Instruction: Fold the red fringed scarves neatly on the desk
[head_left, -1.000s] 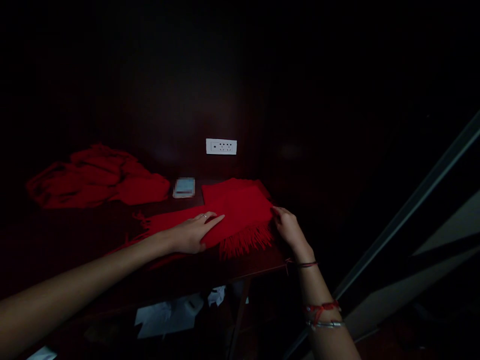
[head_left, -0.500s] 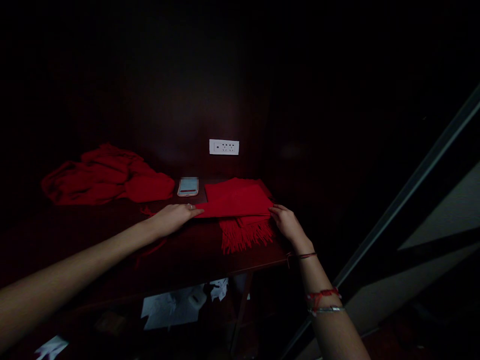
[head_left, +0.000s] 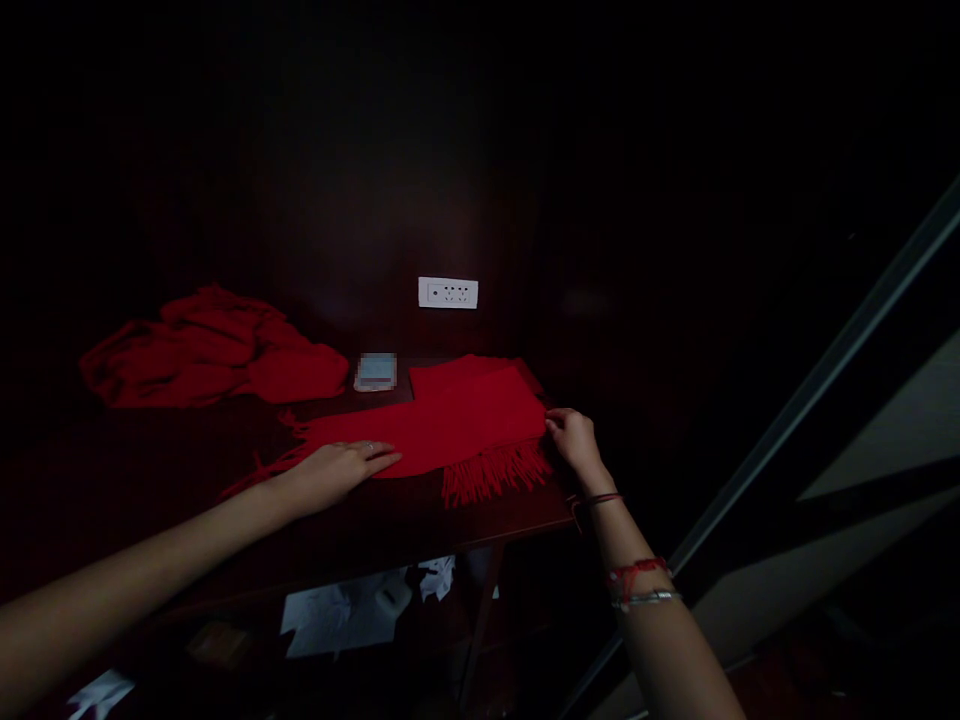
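Observation:
A red fringed scarf (head_left: 420,428) lies folded lengthwise across the dark tabletop, its tassels at the left end. Under its right part is more folded red cloth (head_left: 472,372), with a fringe (head_left: 495,475) spread toward the front edge. My left hand (head_left: 352,465) rests palm down on the scarf's near edge, fingers stretched out. At the right end, my right hand (head_left: 574,438) pinches the scarf's edge between thumb and fingers. Farther back on the left sits a crumpled heap of red cloth (head_left: 217,350).
A phone (head_left: 376,371) lies behind the scarf. A white wall socket (head_left: 448,293) is on the dark back panel. Below the tabletop (head_left: 420,545), a shelf holds white papers (head_left: 337,618) and a brown item (head_left: 217,643). A pale-edged frame (head_left: 817,385) slants along the right.
My left hand first pulled left and raised the scarf's near edge into a narrow fold. Now that edge lies flat toward me, and the hand rests on it. My right hand stays at the right end.

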